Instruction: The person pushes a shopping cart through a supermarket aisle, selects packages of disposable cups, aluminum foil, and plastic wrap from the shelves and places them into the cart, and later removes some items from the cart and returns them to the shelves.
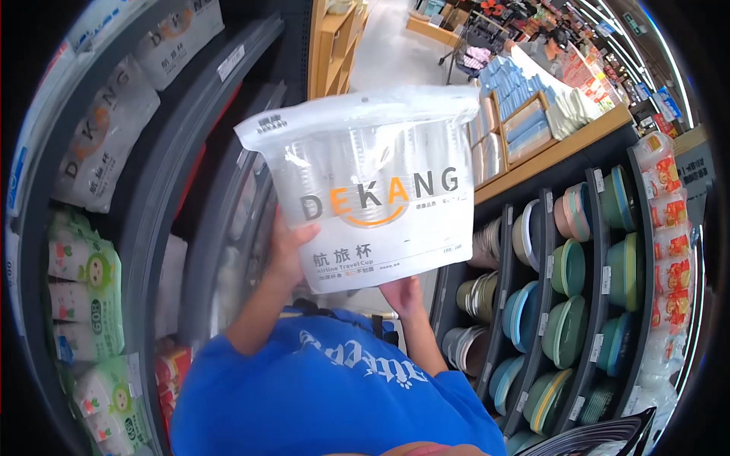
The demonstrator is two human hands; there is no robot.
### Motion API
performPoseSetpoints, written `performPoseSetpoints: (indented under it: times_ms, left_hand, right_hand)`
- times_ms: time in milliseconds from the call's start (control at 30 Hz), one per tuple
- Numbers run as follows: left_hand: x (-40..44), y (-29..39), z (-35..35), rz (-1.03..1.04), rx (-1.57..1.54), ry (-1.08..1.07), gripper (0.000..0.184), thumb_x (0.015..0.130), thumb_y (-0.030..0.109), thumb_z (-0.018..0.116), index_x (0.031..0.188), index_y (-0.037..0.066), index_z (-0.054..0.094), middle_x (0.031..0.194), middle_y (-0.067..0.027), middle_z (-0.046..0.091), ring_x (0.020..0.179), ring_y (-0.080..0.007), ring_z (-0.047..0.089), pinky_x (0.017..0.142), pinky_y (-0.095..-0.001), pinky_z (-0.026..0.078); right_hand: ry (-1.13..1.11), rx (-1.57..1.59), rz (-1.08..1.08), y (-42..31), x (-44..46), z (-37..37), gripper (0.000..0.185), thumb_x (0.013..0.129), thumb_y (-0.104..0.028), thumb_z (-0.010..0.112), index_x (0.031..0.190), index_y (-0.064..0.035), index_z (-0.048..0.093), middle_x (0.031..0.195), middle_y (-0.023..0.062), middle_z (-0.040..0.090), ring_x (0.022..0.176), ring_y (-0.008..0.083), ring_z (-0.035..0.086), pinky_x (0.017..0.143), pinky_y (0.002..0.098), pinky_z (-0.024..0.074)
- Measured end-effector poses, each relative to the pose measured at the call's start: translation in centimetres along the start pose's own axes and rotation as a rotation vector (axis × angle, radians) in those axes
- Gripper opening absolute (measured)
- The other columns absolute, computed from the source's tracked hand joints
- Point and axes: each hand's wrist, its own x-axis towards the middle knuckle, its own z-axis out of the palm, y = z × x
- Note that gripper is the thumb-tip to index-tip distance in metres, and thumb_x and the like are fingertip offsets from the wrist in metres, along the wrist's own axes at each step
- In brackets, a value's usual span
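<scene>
A large clear and white plastic bag (380, 194) of stacked cups, printed DEKANG, is held up in front of the blue shirt. My left hand (287, 247) grips its left edge, with the thumb on the front and the other fingers hidden behind it. Below the bag's lower edge, my right hand (404, 296) supports it from underneath; its fingertips are hidden behind the bag.
Shelves on the left hold similar DEKANG bags (103, 140) and green-white packs (87, 292). Shelves on the right hold stacked bowls (564, 330). Folded towels (525, 114) lie on a wooden display; a cart (480, 47) and a person stand beyond.
</scene>
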Motion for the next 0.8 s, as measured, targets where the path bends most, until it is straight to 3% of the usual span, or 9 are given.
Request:
performPoseSetpoints:
  times_ms: [67,200,300,400,533,633,733,767,800]
  left_hand:
    - [-1.1,-1.7,0.2,-0.041,-0.032,0.064,0.073,0.078,0.022,0.069,0.140,-0.007,0.044,0.128,-0.0212,0.061,0.115,-0.0285,0.064,0.100,-0.0383,0.052]
    - [-2.4,-1.1,-0.8,-0.038,-0.020,0.048,0.074,0.077,0.024,0.070,0.139,-0.006,0.044,0.128,-0.0206,0.061,0.118,-0.0275,0.063,0.103,-0.0381,0.050]
    - [-3.2,-0.6,-1.3,0.022,-0.005,0.067,0.069,0.076,0.012,0.071,0.138,-0.003,0.046,0.127,-0.0157,0.059,0.116,-0.0240,0.061,0.100,-0.0365,0.049]
    - [-3.7,-0.3,-1.2,0.101,0.067,0.077,0.070,0.075,0.012,0.073,0.138,-0.003,0.046,0.126,-0.0146,0.060,0.115,-0.0227,0.061,0.099,-0.0355,0.049]
    - [-3.6,-0.9,-2.9,0.099,0.126,0.075,0.071,0.075,0.012,0.074,0.139,-0.002,0.046,0.123,-0.0128,0.062,0.111,-0.0208,0.063,0.098,-0.0349,0.050]
    - [-3.6,-0.5,-3.1,0.056,0.075,0.058,0.072,0.079,0.011,0.073,0.143,-0.001,0.040,0.130,-0.0142,0.058,0.119,-0.0209,0.059,0.101,-0.0349,0.047]
    - [-3.2,-2.3,-2.9,0.209,0.228,0.193,0.078,0.085,0.011,0.072,0.150,0.001,0.030,0.142,-0.0161,0.047,0.130,-0.0215,0.050,0.109,-0.0351,0.041]
    - [-3.3,-2.3,-2.6,0.186,0.313,0.169,0.078,0.094,0.017,0.066,0.156,0.002,0.021,0.153,-0.0150,0.035,0.139,-0.0233,0.041,0.116,-0.0362,0.034]
    - [-3.2,-2.8,-2.6,0.151,0.208,0.177,0.077,0.096,0.021,0.064,0.157,0.003,0.020,0.155,-0.0141,0.034,0.140,-0.0234,0.041,0.116,-0.0369,0.033]
  right_hand:
    - [0.109,0.179,0.028,-0.6,0.3,2.9,0.098,0.084,-0.061,0.073,0.158,-0.0146,0.029,0.160,0.0072,0.036,0.148,0.0302,0.033,0.120,0.0523,0.0286]
    - [0.157,0.208,0.090,0.3,-0.4,5.5,0.098,0.085,-0.063,0.070,0.159,-0.0152,0.026,0.161,0.0081,0.034,0.148,0.0312,0.032,0.121,0.0535,0.0256]
    - [0.187,0.239,0.161,1.4,-0.4,7.2,0.094,0.089,-0.059,0.068,0.159,-0.0141,0.025,0.161,0.0097,0.035,0.148,0.0322,0.032,0.121,0.0539,0.0238]
    - [0.233,0.273,0.322,1.5,0.3,7.5,0.088,0.091,-0.054,0.066,0.159,-0.0125,0.026,0.160,0.0110,0.035,0.148,0.0333,0.032,0.121,0.0542,0.0228]
    - [0.303,0.249,0.309,1.7,1.2,7.8,0.074,0.097,-0.046,0.060,0.156,-0.0100,0.032,0.156,0.0115,0.042,0.145,0.0318,0.038,0.120,0.0522,0.0264]
    - [0.324,0.195,0.227,1.9,1.5,7.9,0.068,0.100,-0.039,0.059,0.155,-0.0085,0.034,0.153,0.0118,0.046,0.142,0.0299,0.042,0.118,0.0499,0.0299]
    - [0.408,-0.016,0.065,2.8,1.0,5.6,0.064,0.100,-0.027,0.062,0.154,-0.0059,0.034,0.150,0.0138,0.048,0.140,0.0286,0.044,0.117,0.0463,0.0322]
    - [0.413,-0.354,0.063,3.4,0.5,4.3,0.063,0.100,-0.022,0.062,0.154,-0.0046,0.034,0.152,0.0143,0.046,0.142,0.0294,0.042,0.118,0.0474,0.0308]
    - [0.408,-0.692,0.060,4.1,-0.3,2.7,0.062,0.100,-0.018,0.062,0.154,-0.0033,0.034,0.154,0.0148,0.043,0.143,0.0303,0.040,0.119,0.0485,0.0294]
